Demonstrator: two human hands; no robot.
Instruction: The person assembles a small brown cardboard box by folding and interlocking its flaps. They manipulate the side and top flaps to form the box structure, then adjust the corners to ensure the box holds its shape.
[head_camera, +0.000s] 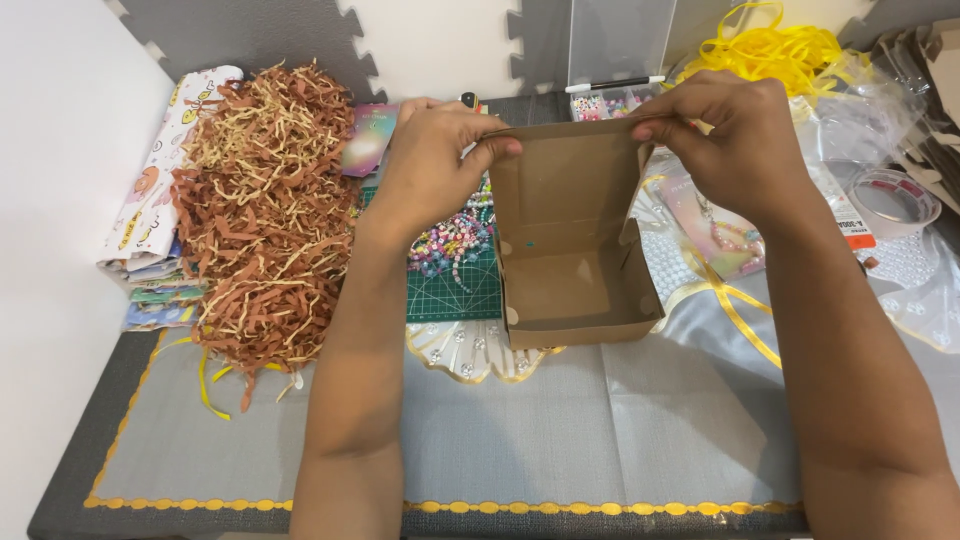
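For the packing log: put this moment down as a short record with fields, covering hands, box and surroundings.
left hand: pinches the left top corner of the brown cardboard box
right hand: pinches the box's right top corner
box state: open, inside bare, tilted toward the camera, base resting on the table
left of box: heap of brown and cream shredded paper, patterned folded sheets beside it
behind box: coloured beads on a green cutting mat
far right: yellow ribbon, roll of tape

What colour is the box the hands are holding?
The cardboard box is plain brown, held open by the left hand and right hand; head view shows it best.
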